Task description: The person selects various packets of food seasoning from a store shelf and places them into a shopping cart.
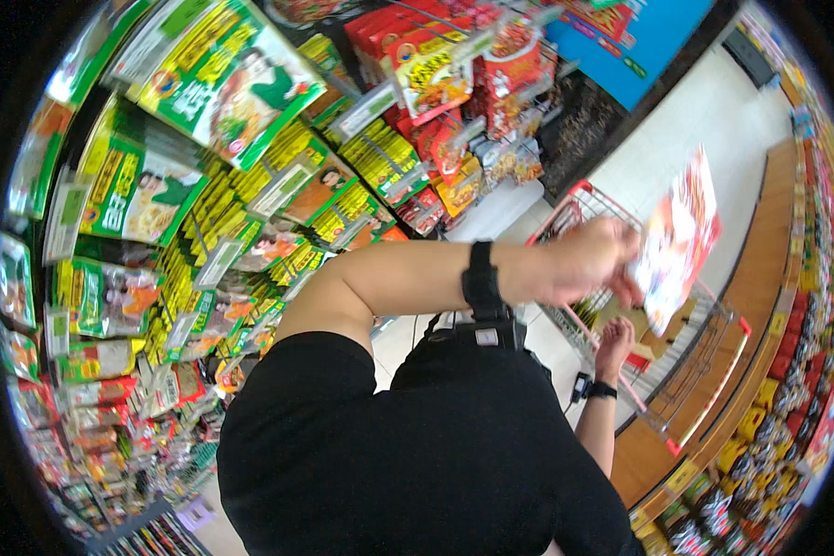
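Note:
My left hand (584, 260), blurred and with a black band at its wrist, reaches across to the right and grips a red and white packet (681, 240) by its near edge. The packet is tilted over a shopping cart (710, 386) with a red-trimmed frame. My right hand (615, 340) is just below the packet, beside the cart, its fingers curled; whether it holds anything cannot be made out. A black band with a small device is at that wrist too. Inside the cart is a brown item (657, 337), partly hidden.
A rack of hanging food packets (146, 187) with price tags fills the left. Red packets (427, 62) hang at the top middle, next to a blue panel (639, 42). A wood-fronted shelf (757, 264) with packaged goods curves along the right. Pale floor (709, 118) shows between them.

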{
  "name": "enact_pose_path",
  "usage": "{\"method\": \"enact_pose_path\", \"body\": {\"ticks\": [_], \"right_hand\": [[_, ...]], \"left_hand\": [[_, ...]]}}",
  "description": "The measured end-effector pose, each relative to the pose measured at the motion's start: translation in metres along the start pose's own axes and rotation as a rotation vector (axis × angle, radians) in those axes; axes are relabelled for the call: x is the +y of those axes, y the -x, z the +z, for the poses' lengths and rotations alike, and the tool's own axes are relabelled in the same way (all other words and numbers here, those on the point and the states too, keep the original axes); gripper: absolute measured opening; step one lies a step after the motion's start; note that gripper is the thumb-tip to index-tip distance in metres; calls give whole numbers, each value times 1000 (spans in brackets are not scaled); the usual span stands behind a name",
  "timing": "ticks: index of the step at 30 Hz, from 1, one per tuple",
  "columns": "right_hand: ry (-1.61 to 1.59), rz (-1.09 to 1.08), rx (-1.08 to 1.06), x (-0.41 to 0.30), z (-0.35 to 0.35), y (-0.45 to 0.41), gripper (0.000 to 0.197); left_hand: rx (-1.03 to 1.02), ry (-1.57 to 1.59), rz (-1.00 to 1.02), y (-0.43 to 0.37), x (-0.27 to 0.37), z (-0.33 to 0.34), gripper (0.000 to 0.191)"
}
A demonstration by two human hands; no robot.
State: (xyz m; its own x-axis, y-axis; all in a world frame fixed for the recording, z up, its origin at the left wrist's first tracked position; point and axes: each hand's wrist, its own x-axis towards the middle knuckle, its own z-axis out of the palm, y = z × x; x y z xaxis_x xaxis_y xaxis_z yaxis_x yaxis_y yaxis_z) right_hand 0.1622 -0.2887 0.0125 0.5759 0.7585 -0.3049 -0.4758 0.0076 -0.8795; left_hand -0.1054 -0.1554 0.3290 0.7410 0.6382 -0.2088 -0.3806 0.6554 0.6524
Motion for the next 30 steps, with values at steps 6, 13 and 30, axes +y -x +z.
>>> {"method": "enact_pose_path", "body": {"ticks": [6, 13, 30], "right_hand": [[162, -214, -241, -83, 53, 45, 33], [288, -152, -553, -113, 121, 116, 21], [128, 62, -930, -71, 223, 115, 63]], "left_hand": [[100, -208, -185, 38, -64, -16, 26], [108, -310, -119, 91, -70, -36, 27], [109, -1482, 526, 105, -48, -108, 61]]}}
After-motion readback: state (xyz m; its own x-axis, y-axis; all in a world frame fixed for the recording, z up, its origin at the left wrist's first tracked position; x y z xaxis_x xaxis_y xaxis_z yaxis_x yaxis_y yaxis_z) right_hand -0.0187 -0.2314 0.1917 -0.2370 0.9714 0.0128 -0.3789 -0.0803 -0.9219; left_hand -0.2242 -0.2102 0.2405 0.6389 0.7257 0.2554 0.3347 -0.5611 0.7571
